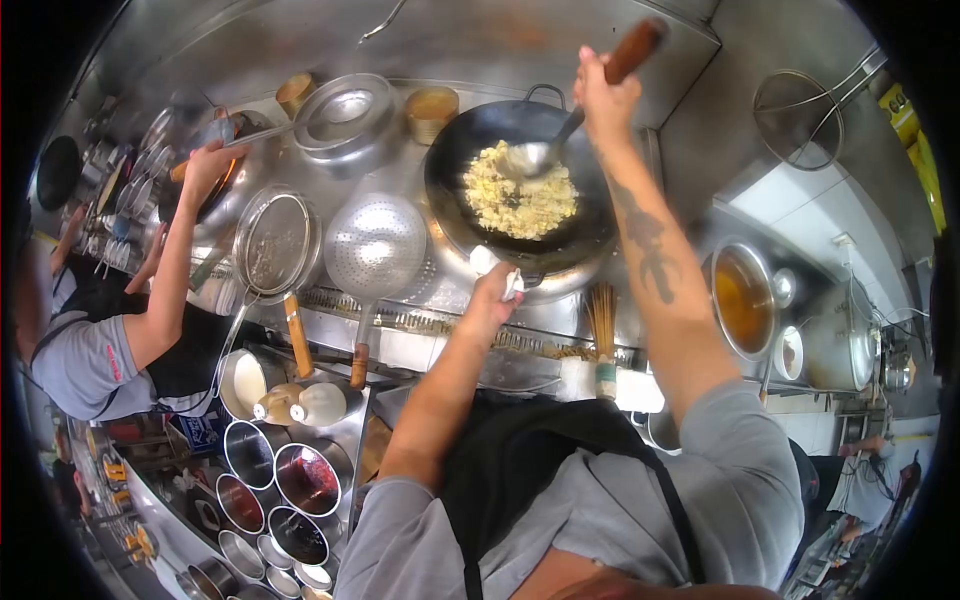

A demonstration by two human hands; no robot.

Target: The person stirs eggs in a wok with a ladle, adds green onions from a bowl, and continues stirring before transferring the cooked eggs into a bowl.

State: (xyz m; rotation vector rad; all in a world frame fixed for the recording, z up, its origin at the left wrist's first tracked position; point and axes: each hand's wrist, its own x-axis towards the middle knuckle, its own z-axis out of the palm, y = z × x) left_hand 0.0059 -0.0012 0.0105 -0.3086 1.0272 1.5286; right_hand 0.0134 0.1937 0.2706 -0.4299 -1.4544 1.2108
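My right hand (607, 98) is wrapped round the wooden handle of a metal ladle (530, 160), raised high over the far right of the wok. The ladle's bowl rests among pale yellow, crumbly food (545, 207) spread over the bottom of a dark wok (450, 175). At the wok's near rim, my left hand (492, 302) grips a folded white cloth (484, 262), close beside the near loop handle. A second loop handle stands at the far rim.
Left of the wok lie a perforated skimmer (376, 240) and a round strainer (277, 240). Behind them sits a lidded metal pot (345, 115). A bamboo brush (602, 330) stands near right, a pan of amber liquid (742, 300) farther right. At far left, a co-worker's hand (207, 168) holds a utensil.
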